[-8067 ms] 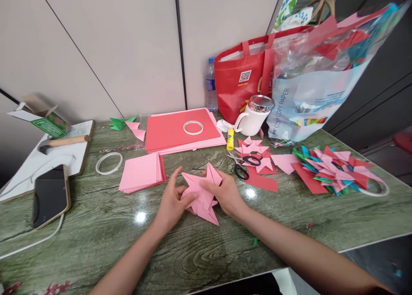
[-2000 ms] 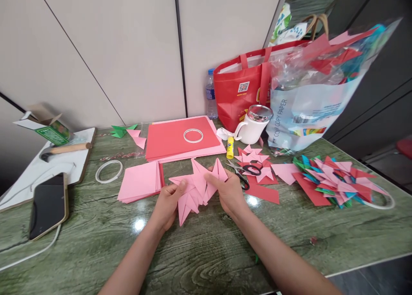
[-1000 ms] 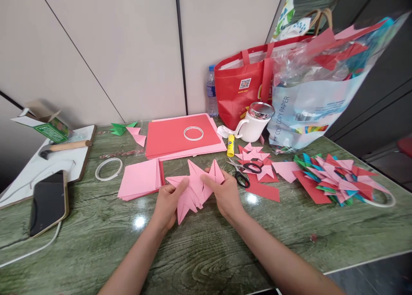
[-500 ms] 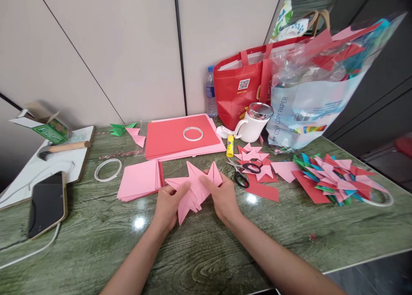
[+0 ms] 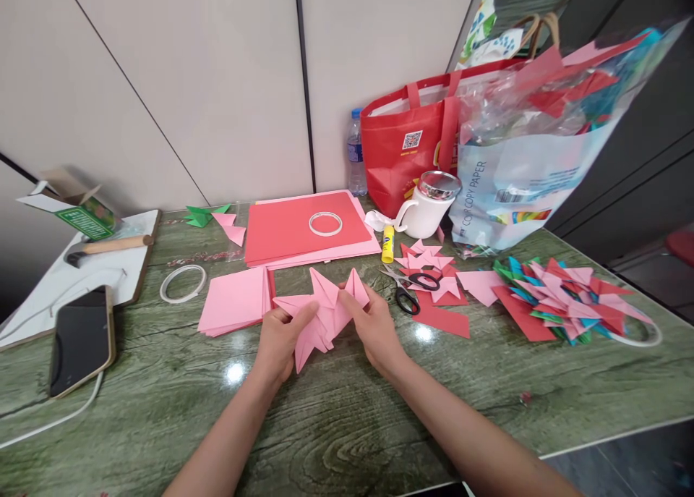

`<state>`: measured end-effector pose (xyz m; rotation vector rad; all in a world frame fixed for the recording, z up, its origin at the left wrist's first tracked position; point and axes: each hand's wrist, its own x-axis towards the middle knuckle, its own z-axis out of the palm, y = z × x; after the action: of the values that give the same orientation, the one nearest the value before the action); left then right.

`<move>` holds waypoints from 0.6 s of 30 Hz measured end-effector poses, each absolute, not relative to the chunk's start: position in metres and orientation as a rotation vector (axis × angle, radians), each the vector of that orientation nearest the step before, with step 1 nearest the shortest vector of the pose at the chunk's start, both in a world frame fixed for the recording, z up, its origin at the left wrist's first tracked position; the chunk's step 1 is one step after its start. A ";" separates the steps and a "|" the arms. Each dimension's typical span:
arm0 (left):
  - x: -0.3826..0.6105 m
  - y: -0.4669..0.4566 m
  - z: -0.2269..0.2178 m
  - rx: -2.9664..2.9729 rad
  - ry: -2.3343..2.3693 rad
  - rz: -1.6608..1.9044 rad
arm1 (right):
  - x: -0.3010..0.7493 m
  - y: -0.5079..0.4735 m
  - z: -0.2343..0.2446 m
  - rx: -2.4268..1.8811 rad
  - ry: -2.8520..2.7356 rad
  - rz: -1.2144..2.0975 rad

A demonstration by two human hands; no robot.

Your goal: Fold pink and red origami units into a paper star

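A pink folded paper star (image 5: 319, 312) with several points is held just above the green table (image 5: 336, 425) at its middle. My left hand (image 5: 279, 341) pinches its left side, thumb on top. My right hand (image 5: 374, 330) grips its right side, fingers closed around the points. A stack of pink square sheets (image 5: 236, 300) lies just to the left of my left hand. Black-handled scissors (image 5: 406, 289) lie to the right of my right hand.
Red and pink sheets (image 5: 303, 226) with a tape ring (image 5: 325, 223) lie behind. A glue stick (image 5: 387, 242), white mug (image 5: 431, 206), red bag (image 5: 406, 150) and plastic bag (image 5: 531, 135) stand at the back right. Folded paper pieces (image 5: 564, 302) pile right; a phone (image 5: 81, 338) lies left.
Earlier the star lay lower on the table; both hands lifted and turned it. In the last second it shifted slightly left with small finger adjustments.
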<state>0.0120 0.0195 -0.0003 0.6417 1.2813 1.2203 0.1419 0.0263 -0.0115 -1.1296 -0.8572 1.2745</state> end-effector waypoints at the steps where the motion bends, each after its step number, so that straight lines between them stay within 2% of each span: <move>1: 0.011 0.020 0.000 0.649 1.291 1.226 | 0.143 0.026 -0.011 -1.132 -0.883 1.271; 8: 0.009 0.021 -0.001 0.668 1.320 1.249 | 0.148 0.029 -0.013 -1.075 -1.009 1.226; 13: 0.007 0.020 0.002 0.693 1.371 1.234 | 0.152 0.030 -0.011 -1.221 -1.271 1.043; 18: 0.006 0.020 0.003 0.742 1.396 1.217 | 0.158 0.033 -0.003 -1.333 -1.487 1.028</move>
<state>0.0055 0.0198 0.0030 0.7417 1.3964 1.2174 0.1581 0.0332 -0.0029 -1.3328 -1.4872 1.0278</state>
